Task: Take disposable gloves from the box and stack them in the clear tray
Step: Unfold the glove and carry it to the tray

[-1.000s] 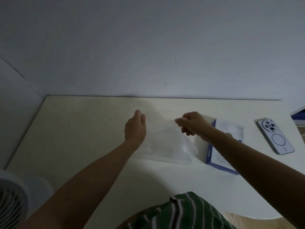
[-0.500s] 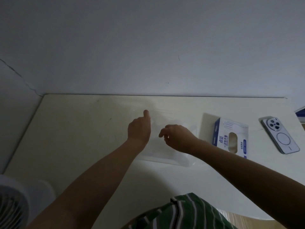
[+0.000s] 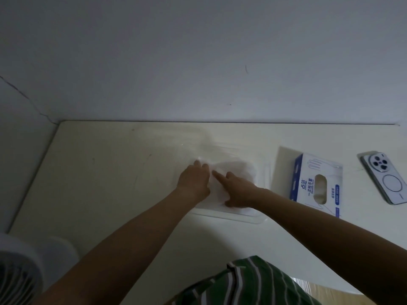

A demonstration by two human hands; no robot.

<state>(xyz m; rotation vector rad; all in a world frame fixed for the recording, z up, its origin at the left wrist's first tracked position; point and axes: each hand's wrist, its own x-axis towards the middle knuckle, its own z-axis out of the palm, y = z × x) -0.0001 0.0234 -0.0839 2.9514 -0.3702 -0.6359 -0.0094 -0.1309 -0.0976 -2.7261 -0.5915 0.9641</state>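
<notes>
The left hand (image 3: 193,181) and right hand (image 3: 239,192) are open, side by side, pressing the thin see-through plastic glove (image 3: 234,170) down in the clear plastic tray (image 3: 242,217). The light glove might stick to a hand and lift out.

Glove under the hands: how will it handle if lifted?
Probably floppy: the glove is thin translucent film, lying wrinkled in the clear tray. Likely very light and apt to shift; both the left hand and right hand press it flat.

One wide-angle head view looks forward and down over the table (image 3: 99,183) toward the wall (image 3: 198,51); close in.
</notes>
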